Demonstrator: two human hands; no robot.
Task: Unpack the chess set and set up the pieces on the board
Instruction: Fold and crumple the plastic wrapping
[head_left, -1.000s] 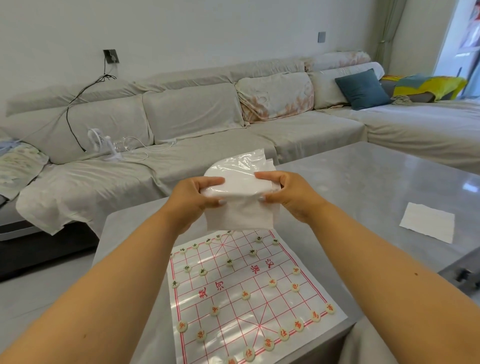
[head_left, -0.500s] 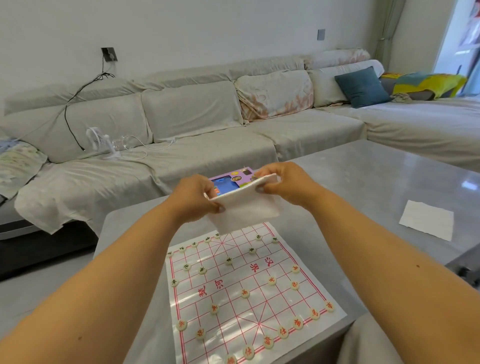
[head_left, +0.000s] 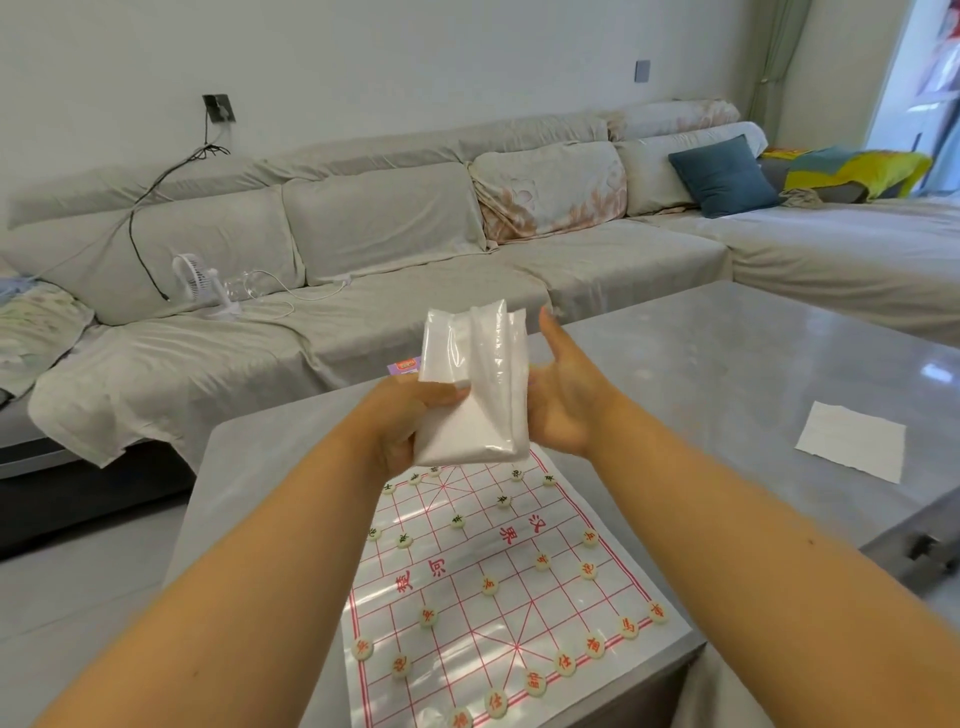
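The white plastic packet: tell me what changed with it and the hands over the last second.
The white plastic packet went from flat between both hands to standing upright. The left hand grips its lower end; the right hand has let go and opened beside it, thumb up. The board, its pieces and the paper sheet stayed put.

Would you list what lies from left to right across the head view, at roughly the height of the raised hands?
Small white fan → left hand → white plastic bag → right hand → white paper sheet.
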